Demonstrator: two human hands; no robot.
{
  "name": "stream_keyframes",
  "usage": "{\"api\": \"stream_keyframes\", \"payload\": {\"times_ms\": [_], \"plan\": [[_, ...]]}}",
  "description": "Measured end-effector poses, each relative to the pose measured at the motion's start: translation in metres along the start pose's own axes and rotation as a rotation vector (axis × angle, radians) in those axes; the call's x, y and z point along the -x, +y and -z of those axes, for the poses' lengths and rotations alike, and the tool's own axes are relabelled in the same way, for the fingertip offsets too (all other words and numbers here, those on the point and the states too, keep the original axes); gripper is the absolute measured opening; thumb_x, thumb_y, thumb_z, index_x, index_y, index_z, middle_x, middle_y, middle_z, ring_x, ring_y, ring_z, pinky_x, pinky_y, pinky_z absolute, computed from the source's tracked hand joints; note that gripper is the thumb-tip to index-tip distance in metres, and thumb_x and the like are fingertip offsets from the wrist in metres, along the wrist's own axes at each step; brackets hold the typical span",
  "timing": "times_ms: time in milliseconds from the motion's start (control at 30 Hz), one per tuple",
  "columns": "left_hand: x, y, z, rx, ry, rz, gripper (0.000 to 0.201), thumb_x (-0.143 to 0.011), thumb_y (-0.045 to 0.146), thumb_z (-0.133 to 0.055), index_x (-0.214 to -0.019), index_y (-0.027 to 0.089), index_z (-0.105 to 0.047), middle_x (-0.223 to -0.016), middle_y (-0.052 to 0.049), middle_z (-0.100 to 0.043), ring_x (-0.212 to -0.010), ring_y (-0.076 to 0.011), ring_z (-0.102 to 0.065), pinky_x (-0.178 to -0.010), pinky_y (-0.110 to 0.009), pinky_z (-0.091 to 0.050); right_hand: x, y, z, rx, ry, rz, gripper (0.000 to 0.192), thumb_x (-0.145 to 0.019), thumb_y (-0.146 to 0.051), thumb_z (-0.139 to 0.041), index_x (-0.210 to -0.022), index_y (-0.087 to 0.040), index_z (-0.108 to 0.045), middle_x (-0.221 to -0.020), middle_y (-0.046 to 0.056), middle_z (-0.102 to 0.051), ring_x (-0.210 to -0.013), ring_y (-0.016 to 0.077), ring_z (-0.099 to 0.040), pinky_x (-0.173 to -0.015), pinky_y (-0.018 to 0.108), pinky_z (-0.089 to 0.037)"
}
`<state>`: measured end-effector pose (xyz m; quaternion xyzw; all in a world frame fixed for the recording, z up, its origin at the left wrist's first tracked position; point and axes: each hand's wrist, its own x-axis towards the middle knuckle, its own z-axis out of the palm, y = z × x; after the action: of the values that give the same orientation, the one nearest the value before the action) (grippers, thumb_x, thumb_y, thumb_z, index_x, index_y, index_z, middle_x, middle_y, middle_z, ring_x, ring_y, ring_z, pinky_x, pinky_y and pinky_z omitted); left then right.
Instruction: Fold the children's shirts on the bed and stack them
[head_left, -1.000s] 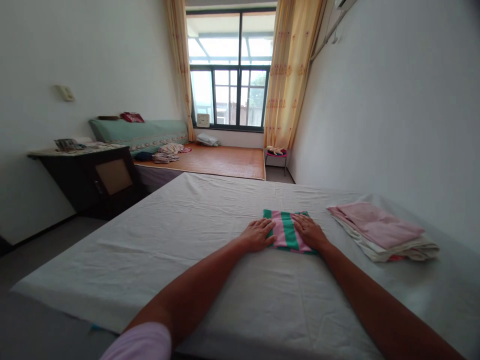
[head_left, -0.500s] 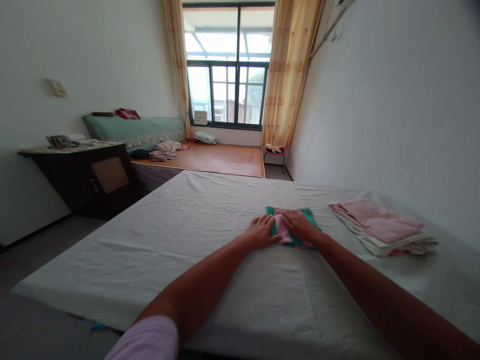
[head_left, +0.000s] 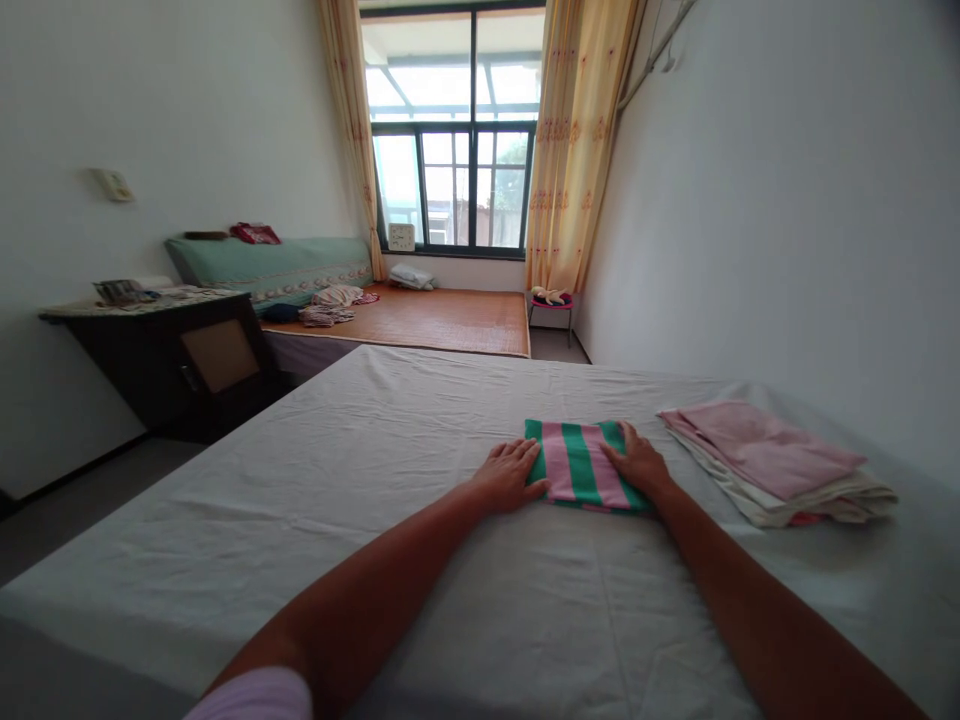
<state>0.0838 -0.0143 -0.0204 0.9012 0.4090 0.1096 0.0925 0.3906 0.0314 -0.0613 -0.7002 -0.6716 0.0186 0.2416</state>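
- Fingers of my left hand (head_left: 506, 474) lie flat and spread, tips resting on the left edge of a folded striped cloth (head_left: 581, 466); they grip nothing.
- Fingers of my right hand (head_left: 639, 464) lie equally flat on the cloth's right edge, pressing down, not pinching.
- I see the cloth, pink and green stripes, lying at about one o'clock from me on a pale bed sheet (head_left: 375, 480).
- I judge it light, soft and limp; it would sag or unfold if lifted by one corner.
- Best hold, I think: both side edges, fingers slid under the whole fold.
- At three o'clock from the cloth, near but apart, sits a stack of folded pink linens (head_left: 772, 462).
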Motion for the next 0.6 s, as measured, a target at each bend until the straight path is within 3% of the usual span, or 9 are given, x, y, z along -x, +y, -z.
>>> {"api": "stream_keyframes", "payload": {"times_ms": [167,300,367,500,600], "plan": [[-0.002,-0.002,0.0,-0.005,0.005,-0.011,0.072,-0.092,0.061,-0.033,-0.148,0.017,-0.028,-0.155,-0.012,-0.03,-0.143,-0.0269,-0.025,-0.115,-0.044,-0.02,0.001,-0.014,0.022,-0.654,-0.028,-0.113,0.065,-0.07,-0.035,-0.067,-0.13,-0.021,-0.045,-0.124,0.013,-0.063,-0.108,0.0276,-0.063,-0.093,0.043,-0.051],[-0.005,-0.006,-0.004,0.003,0.04,-0.013,0.069,-0.092,0.059,-0.034,-0.148,0.018,-0.031,-0.153,-0.011,-0.034,-0.142,-0.0268,-0.028,-0.116,-0.044,-0.022,0.021,-0.035,0.05,-1.073,-0.412,-0.276,0.038,-0.072,-0.044,-0.07,-0.099,-0.018,-0.062,-0.093,0.011,-0.073,-0.084,0.0264,-0.07,-0.078,0.042,-0.057],[-0.009,-0.012,-0.006,0.023,0.083,0.001,0.065,-0.094,0.055,-0.031,-0.147,0.017,-0.033,-0.151,-0.011,-0.037,-0.14,-0.026,-0.031,-0.115,-0.044,-0.025,0.029,-0.05,0.058,-1.177,-0.496,-0.277,0.034,-0.069,-0.042,-0.074,-0.089,-0.017,-0.064,-0.078,0.006,-0.073,-0.074,0.0244,-0.069,-0.074,0.041,-0.058],[-0.019,-0.024,-0.007,0.08,0.199,0.029,0.059,-0.096,0.048,-0.027,-0.143,0.014,-0.036,-0.145,-0.013,-0.045,-0.136,-0.0237,-0.039,-0.112,-0.042,-0.033,0.013,-0.072,0.078,-1.308,-0.231,-0.142,0.039,-0.07,-0.04,-0.076,-0.1,-0.018,-0.064,-0.079,0.0,-0.073,-0.074,0.0195,-0.068,-0.075,0.037,-0.057],[-0.02,-0.026,-0.005,0.074,0.213,0.052,0.056,-0.096,0.046,-0.029,-0.141,0.014,-0.038,-0.142,-0.013,-0.049,-0.134,-0.024,-0.042,-0.111,-0.043,-0.035,-0.016,-0.06,0.12,-1.326,0.125,-0.056,0.043,-0.075,-0.044,-0.07,-0.108,-0.02,-0.061,-0.086,-0.002,-0.072,-0.082,0.0179,-0.067,-0.08,0.033,-0.054]]}}
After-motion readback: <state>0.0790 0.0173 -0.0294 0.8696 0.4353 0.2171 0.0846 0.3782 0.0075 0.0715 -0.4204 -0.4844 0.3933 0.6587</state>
